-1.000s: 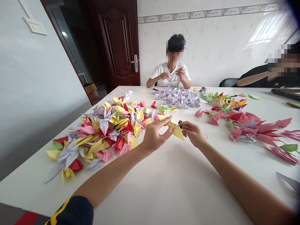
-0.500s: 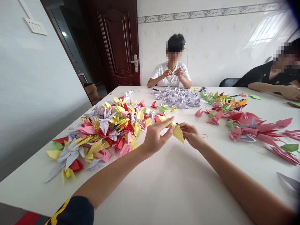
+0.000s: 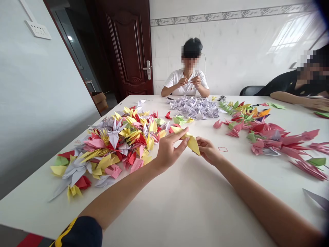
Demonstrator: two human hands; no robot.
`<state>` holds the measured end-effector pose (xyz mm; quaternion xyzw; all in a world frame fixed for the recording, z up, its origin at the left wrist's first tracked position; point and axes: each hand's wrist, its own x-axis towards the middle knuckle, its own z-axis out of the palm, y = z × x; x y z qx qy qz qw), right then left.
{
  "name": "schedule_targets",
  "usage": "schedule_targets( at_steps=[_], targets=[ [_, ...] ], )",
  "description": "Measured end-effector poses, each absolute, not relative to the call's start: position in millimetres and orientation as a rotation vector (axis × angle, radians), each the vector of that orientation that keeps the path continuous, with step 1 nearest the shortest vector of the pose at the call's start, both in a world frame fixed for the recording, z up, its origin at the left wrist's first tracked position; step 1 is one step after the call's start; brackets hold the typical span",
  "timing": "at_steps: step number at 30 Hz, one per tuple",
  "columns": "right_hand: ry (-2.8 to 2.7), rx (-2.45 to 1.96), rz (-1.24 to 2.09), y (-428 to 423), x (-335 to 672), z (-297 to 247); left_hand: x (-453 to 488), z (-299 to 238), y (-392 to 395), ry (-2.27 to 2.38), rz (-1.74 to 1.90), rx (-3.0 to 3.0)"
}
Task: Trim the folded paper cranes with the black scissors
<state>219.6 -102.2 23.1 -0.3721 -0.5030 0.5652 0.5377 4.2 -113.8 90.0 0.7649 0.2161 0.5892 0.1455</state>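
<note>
Over the middle of the table, a yellow origami crane (image 3: 193, 145) is held with its two wings spread to either side. My left hand (image 3: 171, 146) pinches it from the left between thumb and fingers. At its right side, my right hand (image 3: 207, 149) is closed with its fingertips against the paper; what else those fingers may hold is hidden. Just left of my left hand lies a large heap of folded paper pieces (image 3: 120, 137) in yellow, red, pink, white and green.
White folded cranes (image 3: 196, 107) are piled in front of a person (image 3: 190, 80) across the table. Pink, green and orange ones (image 3: 276, 132) spread along the right, near another person in black (image 3: 288, 82). A small red paper clip-like outline (image 3: 223, 149) lies right of my hands.
The yellow crane has turned slightly between my hands. A dark bit seen at my right fingertips is now out of sight, and my right hand sits slightly lower.
</note>
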Motion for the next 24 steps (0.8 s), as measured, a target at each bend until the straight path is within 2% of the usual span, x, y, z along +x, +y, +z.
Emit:
schedule_targets(
  at_steps=[11, 13, 16, 20, 24],
  targets=[
    [-1.257, -0.994, 1.31, -87.8, 254.4, 17.5, -7.2, 103.9, -107.2, 0.806, 1.737, 2.005],
    [-1.155, -0.972, 1.241, -86.0, 257.0, 19.8, -8.0, 104.7, -104.4, 0.796, 1.715, 1.97],
    [-1.045, -0.913, 1.083, -90.0, 245.6, 31.7, -4.9, 99.1, -100.4, 0.748, 1.497, 1.976],
    [-1.147, -0.869, 0.805, -106.7, 212.6, 52.9, 3.4, 83.4, -98.6, 0.716, 1.292, 1.929],
    [-1.325, -0.814, 0.746, -123.0, 189.1, 64.1, 7.3, 74.4, -100.5, 0.705, 1.267, 1.963]
  ],
)
